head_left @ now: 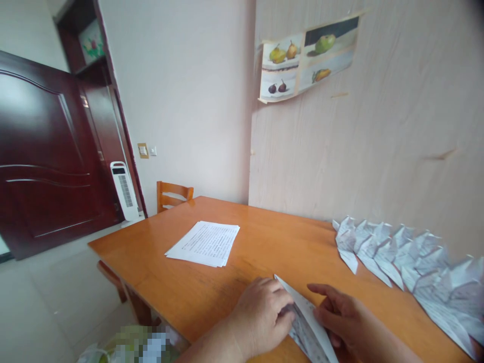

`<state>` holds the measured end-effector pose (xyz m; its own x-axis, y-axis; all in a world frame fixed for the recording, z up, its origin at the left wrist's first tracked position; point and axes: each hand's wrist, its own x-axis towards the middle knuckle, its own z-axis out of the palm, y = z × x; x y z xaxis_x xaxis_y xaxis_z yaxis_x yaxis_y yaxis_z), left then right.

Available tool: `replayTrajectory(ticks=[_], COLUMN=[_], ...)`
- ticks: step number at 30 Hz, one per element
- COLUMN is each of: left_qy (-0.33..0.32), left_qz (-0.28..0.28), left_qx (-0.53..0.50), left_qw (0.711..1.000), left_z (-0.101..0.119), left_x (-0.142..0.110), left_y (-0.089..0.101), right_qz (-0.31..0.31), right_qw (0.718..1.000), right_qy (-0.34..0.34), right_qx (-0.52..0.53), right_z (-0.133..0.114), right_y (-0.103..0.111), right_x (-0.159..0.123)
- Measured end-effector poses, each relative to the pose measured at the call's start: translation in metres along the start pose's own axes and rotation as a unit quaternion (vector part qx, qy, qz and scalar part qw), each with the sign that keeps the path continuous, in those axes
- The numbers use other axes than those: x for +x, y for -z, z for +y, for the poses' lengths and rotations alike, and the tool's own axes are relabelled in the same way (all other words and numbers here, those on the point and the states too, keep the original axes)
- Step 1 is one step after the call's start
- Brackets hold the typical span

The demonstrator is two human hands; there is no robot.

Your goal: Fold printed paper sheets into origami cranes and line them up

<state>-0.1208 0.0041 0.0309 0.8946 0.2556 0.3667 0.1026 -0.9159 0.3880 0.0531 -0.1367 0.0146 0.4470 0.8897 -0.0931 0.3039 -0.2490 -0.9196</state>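
Note:
A folded sheet of printed paper (308,322) lies at the near part of the wooden table, between my two hands, its narrow tip pointing away from me. Curled over its left side, my left hand (264,312) grips the paper, the fingertips partly hidden. My right hand (342,315) is at the right edge, index finger stretched out above the paper while the thumb and the other bent fingers close on the edge. The lower end of the sheet runs out of view.
A stack of printed sheets (206,243) lies on the wooden table (272,237). Along the wall side at right stand several folded paper pieces (408,257) in rows. A wooden chair (174,194) is behind the far left corner; a blurred-out bag (132,345) is below the left edge.

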Motion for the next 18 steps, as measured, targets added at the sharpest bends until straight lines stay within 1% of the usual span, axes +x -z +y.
replayTrajectory(ticks=[3,5,8,11,15,18], left_qy=[0.009,0.012,0.012,0.001,-0.009,-0.002], left_qz=[-0.011,-0.017,-0.018,-0.016,-0.027,-0.038], left_qx=[-0.009,-0.009,-0.001,0.007,-0.008,-0.025], left_qw=[1.0,1.0,1.0,1.0,1.0,0.999], left_z=[0.002,0.001,0.0,0.001,0.004,0.008], left_x=[0.001,0.001,0.002,0.002,0.001,0.0], left_y=[0.003,0.003,0.002,0.002,0.009,0.014], right_qz=[-0.022,-0.026,-0.036,-0.045,-0.045,-0.068], right_qw=[0.999,0.998,0.995,0.992,0.989,0.985], right_qy=[-0.042,-0.05,-0.056,-0.057,-0.058,-0.058], right_qx=[0.021,0.041,0.077,0.102,0.127,0.15], right_z=[-0.01,-0.016,-0.021,-0.021,-0.02,-0.024], right_y=[-0.001,-0.001,-0.002,-0.004,-0.006,-0.006], right_x=[-0.006,-0.009,-0.012,-0.012,-0.012,-0.015])
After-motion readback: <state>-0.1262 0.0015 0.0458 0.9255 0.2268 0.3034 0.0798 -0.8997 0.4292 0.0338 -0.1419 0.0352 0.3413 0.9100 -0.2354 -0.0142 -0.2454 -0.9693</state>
